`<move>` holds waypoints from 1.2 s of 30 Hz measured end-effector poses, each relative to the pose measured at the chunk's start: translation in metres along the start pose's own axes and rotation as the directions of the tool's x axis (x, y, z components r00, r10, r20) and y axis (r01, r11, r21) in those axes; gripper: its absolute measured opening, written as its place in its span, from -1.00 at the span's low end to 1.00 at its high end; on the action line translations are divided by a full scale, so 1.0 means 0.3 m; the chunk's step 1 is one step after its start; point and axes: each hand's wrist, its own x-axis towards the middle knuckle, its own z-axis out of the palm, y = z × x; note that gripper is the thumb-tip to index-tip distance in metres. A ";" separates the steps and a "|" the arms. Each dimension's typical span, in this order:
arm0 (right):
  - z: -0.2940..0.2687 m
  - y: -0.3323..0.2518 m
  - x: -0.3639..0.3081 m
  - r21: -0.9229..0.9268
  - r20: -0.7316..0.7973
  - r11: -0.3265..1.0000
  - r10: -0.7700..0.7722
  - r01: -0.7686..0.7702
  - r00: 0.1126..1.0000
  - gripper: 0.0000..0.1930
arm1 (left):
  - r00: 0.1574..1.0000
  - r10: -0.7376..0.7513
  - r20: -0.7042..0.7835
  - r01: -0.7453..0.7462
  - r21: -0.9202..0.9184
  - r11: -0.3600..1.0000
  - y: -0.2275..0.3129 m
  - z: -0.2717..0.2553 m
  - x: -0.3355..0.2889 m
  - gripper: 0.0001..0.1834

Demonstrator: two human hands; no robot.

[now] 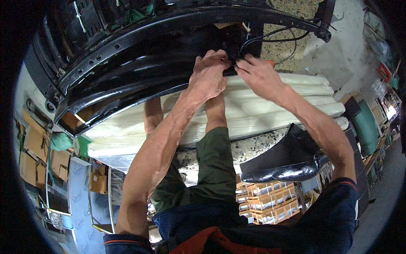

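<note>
A glossy black cover (139, 76) is spread beneath a long curved black metal rail (139, 31). At the right part of the cover, my left hand (209, 70) is closed, its fingers curled over the black material's edge. Close beside it, my right hand (259, 76) is bent in a pinch; what lies between its fingertips is hidden. A small orange piece (270, 62) peeks out behind the right hand, its kind unclear. Thin black cables (270, 40) loop just above my right fingers. Pale padding in clear plastic wrap (270, 95) lies below both hands.
A black leather-like piece (279, 161) rests below my right forearm, against a speckled foam block (190, 158). My legs (215, 156) stand against the wrapped padding. Stacked wooden frames (270, 203) are at the lower right, cardboard boxes (36, 139) at the left.
</note>
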 end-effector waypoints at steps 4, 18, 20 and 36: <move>0.030 -0.075 -0.145 0.329 -0.348 0.874 0.464 -0.357 0.815 -0.66 | 0.999 0.030 -0.034 -0.030 -0.011 0.999 -0.005 0.011 -0.001 -0.47; 0.267 -0.545 -0.242 0.682 0.130 0.284 0.860 -0.674 0.493 -0.76 | 0.992 0.094 -0.086 -0.099 -0.051 0.994 -0.026 0.043 0.021 -0.39; 0.349 -0.689 -0.314 0.509 0.414 0.404 0.659 -0.760 0.628 -0.71 | 0.995 0.091 -0.033 -0.093 -0.066 0.994 -0.015 0.020 0.019 -0.38; 0.113 -0.262 -0.095 0.807 0.415 -0.494 0.864 0.324 0.284 -0.81 | 0.984 0.105 -0.143 -0.099 0.045 0.994 0.029 0.044 0.002 -0.41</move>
